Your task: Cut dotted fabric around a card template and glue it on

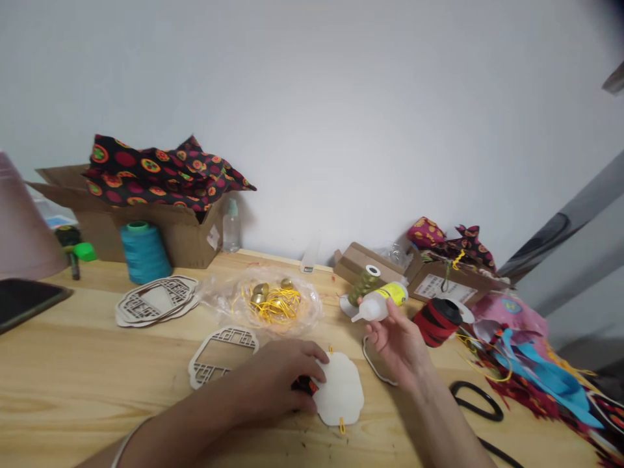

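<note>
Yellow-labelled squeeze bottle (377, 303) held in R grip (394, 341) (label (396, 294) unreadable); L grip (275, 380) shut on wood cutout (340, 390).

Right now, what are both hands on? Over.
Left hand on pale scalloped cutout. Right hand holding squeeze bottle, yellow label, nozzle pointing left. Lattice wood frame beside left hand.

A cardboard box (160, 234) at the back of the tabletop (97, 416) holds black patterned fabric (160, 172), with a teal thread cone (143, 252) in front and a plastic bottle (231, 227) just beside it. Stacked wooden frames (156, 301) lie near a plastic bag (307, 305) of gold bells (260, 292) and yellow cord (280, 305). Black scissors (476, 401) lie beside a heap of pink, blue and red fabric scraps (536, 364).
</note>
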Demonstrator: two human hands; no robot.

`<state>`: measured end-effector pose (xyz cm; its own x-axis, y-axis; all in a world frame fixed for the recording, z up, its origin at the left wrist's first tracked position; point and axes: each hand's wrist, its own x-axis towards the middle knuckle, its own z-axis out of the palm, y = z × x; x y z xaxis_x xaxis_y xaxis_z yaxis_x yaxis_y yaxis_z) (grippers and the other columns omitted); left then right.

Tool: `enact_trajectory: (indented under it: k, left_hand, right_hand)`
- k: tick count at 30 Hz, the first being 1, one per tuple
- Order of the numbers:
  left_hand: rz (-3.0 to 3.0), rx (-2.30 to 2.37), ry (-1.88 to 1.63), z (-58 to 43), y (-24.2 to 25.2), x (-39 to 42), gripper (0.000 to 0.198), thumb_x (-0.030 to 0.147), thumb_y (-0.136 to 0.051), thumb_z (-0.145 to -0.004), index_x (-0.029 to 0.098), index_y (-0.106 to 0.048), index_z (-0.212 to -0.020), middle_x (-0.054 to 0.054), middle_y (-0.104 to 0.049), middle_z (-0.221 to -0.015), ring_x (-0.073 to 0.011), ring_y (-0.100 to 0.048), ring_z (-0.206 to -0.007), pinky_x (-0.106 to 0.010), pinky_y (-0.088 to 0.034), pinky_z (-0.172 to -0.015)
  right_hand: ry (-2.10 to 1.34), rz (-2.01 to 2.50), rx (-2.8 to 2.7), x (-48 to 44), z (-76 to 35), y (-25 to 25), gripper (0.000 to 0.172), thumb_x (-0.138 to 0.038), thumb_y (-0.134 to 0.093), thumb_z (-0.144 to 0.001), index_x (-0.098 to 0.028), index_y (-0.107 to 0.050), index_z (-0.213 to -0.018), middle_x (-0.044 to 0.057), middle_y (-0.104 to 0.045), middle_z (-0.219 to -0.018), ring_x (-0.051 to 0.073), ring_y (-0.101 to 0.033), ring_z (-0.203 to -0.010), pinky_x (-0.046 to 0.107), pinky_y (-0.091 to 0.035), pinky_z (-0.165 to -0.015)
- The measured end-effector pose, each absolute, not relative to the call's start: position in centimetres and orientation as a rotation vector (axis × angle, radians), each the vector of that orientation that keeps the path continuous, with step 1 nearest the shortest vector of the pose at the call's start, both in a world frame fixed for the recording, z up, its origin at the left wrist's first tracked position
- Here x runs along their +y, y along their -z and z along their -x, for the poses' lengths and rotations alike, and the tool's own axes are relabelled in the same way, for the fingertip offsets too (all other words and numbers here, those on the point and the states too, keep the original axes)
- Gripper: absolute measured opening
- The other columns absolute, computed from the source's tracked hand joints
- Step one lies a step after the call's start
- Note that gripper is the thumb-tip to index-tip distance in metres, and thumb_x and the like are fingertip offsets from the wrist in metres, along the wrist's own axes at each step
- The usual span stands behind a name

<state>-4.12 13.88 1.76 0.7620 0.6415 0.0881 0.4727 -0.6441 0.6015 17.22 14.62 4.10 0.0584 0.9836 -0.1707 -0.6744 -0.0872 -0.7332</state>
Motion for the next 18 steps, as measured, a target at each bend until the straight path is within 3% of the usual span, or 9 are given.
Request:
enact_trajectory:
  k: [5,10,18]
  left_hand:
    - [-2.389,0.836,-0.375,4.08,-1.83,13.88,0.031,0.025,-0.075,-0.063,0.025,-0.069,-0.093,-0.002,-0.061,-0.115,-0.0233,-0.058,-0.100,-0.033,-0.042,-0.085]
    - [-2.386,0.833,-0.377,4.13,-1.88,13.85,0.031,0.026,-0.075,-0.063,0.026,-0.068,-0.093,-0.001,-0.061,-0.115,-0.0225,-0.057,-0.100,-0.031,-0.042,-0.085]
    - [-2.375,0.827,-0.382,4.17,-1.84,13.90,0.031,0.025,-0.075,-0.063,0.027,-0.068,-0.093,-0.001,-0.061,-0.116,-0.0221,-0.058,-0.100,-0.031,-0.042,-0.085]
  right_hand:
    - [-1.360,0.865,-0.560,14.77,-17.51,-3.98,0.032,-0.022,-0.082,-0.046,-0.012,-0.063,-0.071,-0.002,-0.065,-0.060,-0.001,-0.036,-0.034,0.009,-0.042,-0.034]
    - [-1.232,0.886,-0.599,14.83,-17.54,-4.04,0.032,-0.021,-0.083,-0.043,-0.013,-0.057,-0.060,-0.009,-0.047,-0.044,-0.003,-0.020,-0.032,0.007,-0.021,-0.026]
    - [-1.114,0.967,-0.670,14.61,-17.37,-4.00,0.032,-0.019,-0.081,-0.046,-0.013,-0.054,-0.063,-0.011,-0.040,-0.044,-0.001,-0.015,-0.035,0.014,-0.010,-0.031]
